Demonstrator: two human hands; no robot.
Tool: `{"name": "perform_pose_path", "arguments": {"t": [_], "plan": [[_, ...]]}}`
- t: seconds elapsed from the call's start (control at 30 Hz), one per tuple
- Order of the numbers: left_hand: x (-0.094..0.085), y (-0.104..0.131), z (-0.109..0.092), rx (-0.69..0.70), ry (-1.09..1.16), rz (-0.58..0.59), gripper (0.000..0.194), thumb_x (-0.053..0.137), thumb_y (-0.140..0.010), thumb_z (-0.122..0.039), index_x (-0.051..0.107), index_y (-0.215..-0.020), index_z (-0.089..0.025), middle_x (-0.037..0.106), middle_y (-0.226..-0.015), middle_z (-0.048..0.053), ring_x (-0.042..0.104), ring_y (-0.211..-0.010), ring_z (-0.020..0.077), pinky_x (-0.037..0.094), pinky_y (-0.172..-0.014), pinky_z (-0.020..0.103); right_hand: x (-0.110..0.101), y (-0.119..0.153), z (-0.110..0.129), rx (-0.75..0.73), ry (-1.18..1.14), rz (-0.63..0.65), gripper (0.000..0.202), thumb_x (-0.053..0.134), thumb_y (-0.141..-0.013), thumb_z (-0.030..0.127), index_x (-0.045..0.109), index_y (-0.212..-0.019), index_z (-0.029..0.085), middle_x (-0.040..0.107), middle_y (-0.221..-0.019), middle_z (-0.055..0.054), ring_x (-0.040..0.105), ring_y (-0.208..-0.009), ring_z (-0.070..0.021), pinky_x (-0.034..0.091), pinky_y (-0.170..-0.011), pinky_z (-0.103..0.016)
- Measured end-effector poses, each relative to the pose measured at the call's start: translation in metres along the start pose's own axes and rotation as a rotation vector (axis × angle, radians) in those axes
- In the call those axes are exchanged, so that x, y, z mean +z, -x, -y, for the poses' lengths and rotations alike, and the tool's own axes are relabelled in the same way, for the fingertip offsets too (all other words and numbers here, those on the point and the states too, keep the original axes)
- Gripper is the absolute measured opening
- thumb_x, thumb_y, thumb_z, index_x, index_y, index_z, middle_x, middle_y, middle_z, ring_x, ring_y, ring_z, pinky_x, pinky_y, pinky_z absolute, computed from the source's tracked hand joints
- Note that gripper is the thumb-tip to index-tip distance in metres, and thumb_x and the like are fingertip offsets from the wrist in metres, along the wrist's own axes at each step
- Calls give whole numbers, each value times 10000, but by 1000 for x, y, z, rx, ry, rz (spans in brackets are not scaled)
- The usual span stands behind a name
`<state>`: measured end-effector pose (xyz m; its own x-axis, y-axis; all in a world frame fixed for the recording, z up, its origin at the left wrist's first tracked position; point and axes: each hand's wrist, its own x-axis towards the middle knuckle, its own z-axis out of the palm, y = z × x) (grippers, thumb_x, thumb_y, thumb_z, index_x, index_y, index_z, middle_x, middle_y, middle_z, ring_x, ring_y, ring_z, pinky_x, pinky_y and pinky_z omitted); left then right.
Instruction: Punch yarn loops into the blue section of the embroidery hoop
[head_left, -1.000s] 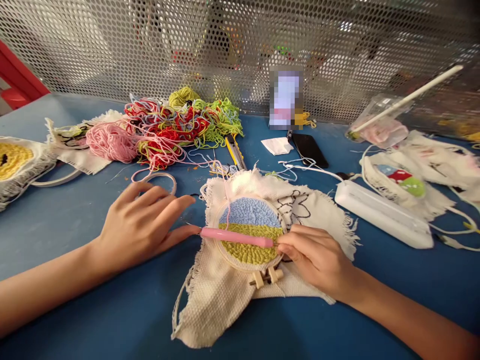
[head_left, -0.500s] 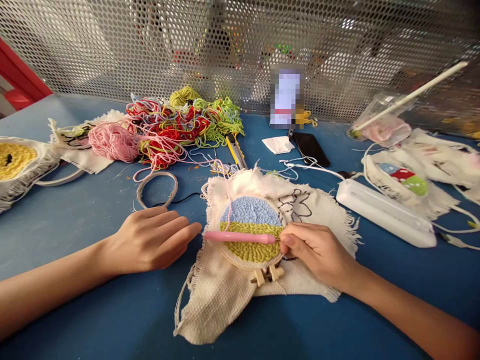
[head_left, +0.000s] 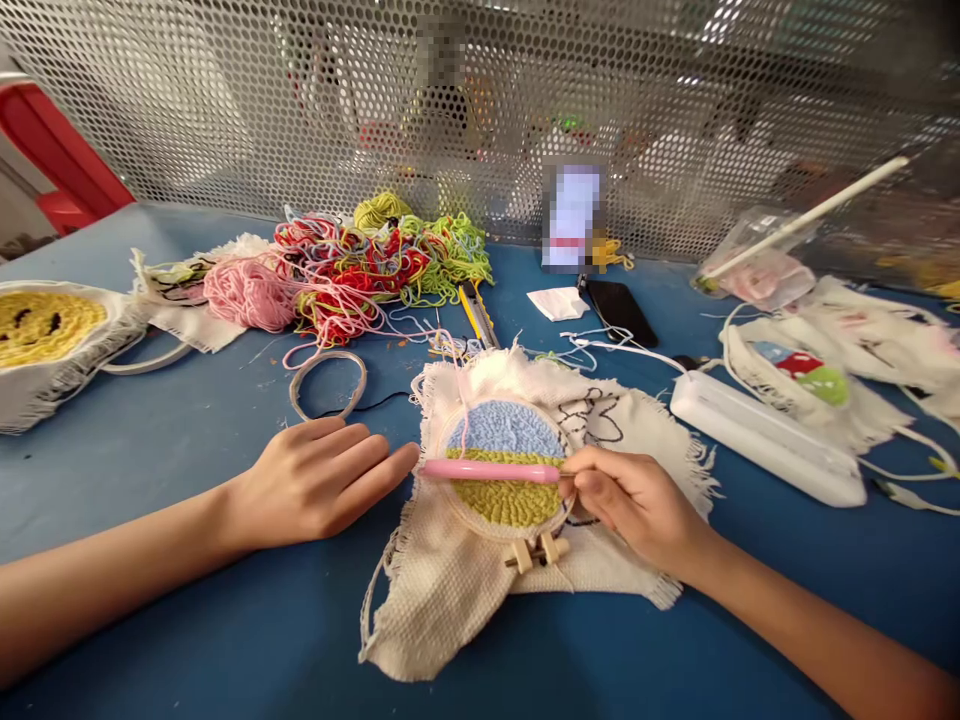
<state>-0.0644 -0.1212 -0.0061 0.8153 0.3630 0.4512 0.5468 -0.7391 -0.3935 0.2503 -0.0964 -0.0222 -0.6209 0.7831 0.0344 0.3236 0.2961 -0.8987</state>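
Note:
A pink punch needle [head_left: 491,471] lies level across the front of a round embroidery hoop [head_left: 448,505]. My right hand [head_left: 637,500] pinches its thin metal tip between thumb and fingers. At the handle's other end is my left hand [head_left: 330,475], its fingers curled and its thumb hidden; what it may hold cannot be made out. Pink yarn [head_left: 464,400] rises from near the handle toward the yarn pile. Inside the hoop, the stitched loops are light blue [head_left: 510,425] above and olive green [head_left: 510,505] below, on frayed cream cloth [head_left: 450,610] with a black outline drawing.
Tangled yarn [head_left: 375,265] and a yellow utility knife [head_left: 477,312] lie behind the cloth. A loose ring [head_left: 328,385] is at left. To the right are a black phone [head_left: 621,312], a white elongated device [head_left: 765,438] and another stitched cloth [head_left: 806,370]. A perforated metal panel [head_left: 300,130] borders the table.
The view has shifted slightly, so the background sits lower and the left-side things further right. Both hands and the punch needle keep nearly the same arrangement over the hoop.

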Motion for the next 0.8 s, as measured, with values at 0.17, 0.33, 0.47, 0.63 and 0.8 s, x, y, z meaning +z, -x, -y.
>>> {"name": "perform_pose_path", "arguments": {"t": [0.17, 0.33, 0.47, 0.63, 0.8], "plan": [[3, 1, 0, -56, -17, 16, 204, 427, -844, -118, 516, -1028, -114, 580, -640, -2, 498, -520, 103, 350, -508, 245, -1, 1, 4, 3, 27, 57, 156, 379, -915, 305, 481, -932, 187, 311, -549, 73, 270, -463, -61, 237, -431, -209], [2, 1, -1, -71, -7, 37, 183, 425, -851, -136, 514, -1010, -132, 591, -644, -4, 520, -533, 100, 363, -527, 240, -1, 1, 4, -40, 39, 38, 195, 332, -929, 273, 500, -905, 176, 313, -545, 66, 285, -455, -65, 283, -441, -209], [1, -2, -1, -113, 1, 36, 157, 414, -848, -116, 516, -964, -145, 585, -619, -14, 498, -497, 87, 347, -506, 229, -2, 0, 1, -85, 91, 0, 252, 361, -922, 281, 536, -775, 175, 361, -511, 54, 361, -446, -67, 328, -448, -203], [2, -3, -1, -113, 17, 37, 163, 420, -843, -110, 514, -972, -145, 582, -620, -13, 489, -495, 89, 343, -499, 234, -5, -2, 3, -203, 147, -30, 276, 402, -907, 256, 573, -707, 173, 435, -514, 36, 452, -489, -69, 387, -503, -190], [3, 2, -2, -105, 39, 50, 177, 463, -837, -134, 518, -1005, -148, 579, -630, -10, 497, -525, 92, 345, -524, 241, -4, -5, 2, -256, 88, -69, 364, 383, -915, 337, 607, -686, 163, 448, -501, 25, 449, -493, -71, 381, -489, -191]]}}
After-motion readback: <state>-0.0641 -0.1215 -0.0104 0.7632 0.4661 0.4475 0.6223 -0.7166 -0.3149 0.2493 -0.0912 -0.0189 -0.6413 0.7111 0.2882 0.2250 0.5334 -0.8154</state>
